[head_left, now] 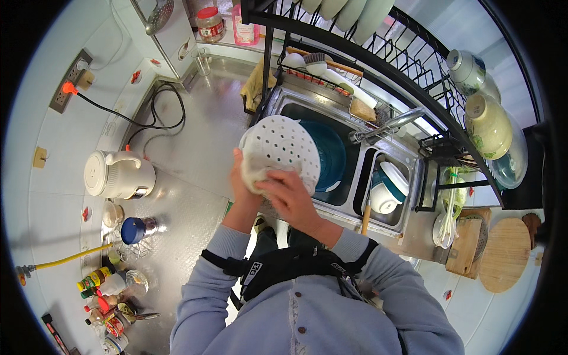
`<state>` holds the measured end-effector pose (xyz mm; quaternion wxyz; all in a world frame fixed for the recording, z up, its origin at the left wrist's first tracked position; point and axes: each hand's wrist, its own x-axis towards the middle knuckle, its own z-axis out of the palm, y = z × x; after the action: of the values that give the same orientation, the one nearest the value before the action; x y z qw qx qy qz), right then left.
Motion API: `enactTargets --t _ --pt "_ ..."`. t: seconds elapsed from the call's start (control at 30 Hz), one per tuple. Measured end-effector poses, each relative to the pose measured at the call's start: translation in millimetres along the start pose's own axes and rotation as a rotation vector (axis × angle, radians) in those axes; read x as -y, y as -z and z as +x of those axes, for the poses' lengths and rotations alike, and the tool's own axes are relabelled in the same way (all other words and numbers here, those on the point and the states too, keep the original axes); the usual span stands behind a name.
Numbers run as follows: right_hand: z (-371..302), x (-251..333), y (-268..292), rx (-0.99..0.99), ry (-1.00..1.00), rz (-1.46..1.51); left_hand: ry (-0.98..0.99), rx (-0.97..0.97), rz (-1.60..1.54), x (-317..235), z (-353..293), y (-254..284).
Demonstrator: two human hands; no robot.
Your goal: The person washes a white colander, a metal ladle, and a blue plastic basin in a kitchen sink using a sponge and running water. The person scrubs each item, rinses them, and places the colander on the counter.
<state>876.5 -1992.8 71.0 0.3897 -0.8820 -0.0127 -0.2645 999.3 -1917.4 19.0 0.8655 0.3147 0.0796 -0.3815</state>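
Left hand (242, 186) pinches the strainer (293, 137) at lower left; right hand (291, 198) bunches cloth (260, 168) on it. Sink (354, 155) holds basin (329, 155).

- Most fingers of the left hand (241, 186) hid behind the white perforated strainer (287, 133).
- The pale cloth (255, 167) looked blurred.
- The strainer partly covered the teal basin (331, 155).
- Plates (353, 21) ran past the top edge.

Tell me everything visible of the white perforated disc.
The white perforated disc is round, pierced by many holes, its material unclear. Held facing the camera at the left of the sink, it partly hides the teal basin. The left hand grips its left edge; the right hand holds a pale cloth against its face.
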Motion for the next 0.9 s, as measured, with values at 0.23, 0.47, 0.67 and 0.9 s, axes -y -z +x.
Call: enactTargets --t 0.23,0.47,0.67,0.9 --pt "40 13 17 0.009 0.175 -0.198 -0.175 0.101 0.355 -7 -14 -7" --pt "75 -33 49 -0.251 -0.07 -0.253 0.013 0.033 0.495 -44 -41 -29" --pt "21 -108 37 0.095 -0.342 -0.141 -0.282 -0.216 0.396 -125 -60 21" --pt "-45 -120 -105 0.534 0.052 -0.264 -0.488 -0.337 0.615 -151 -69 72"
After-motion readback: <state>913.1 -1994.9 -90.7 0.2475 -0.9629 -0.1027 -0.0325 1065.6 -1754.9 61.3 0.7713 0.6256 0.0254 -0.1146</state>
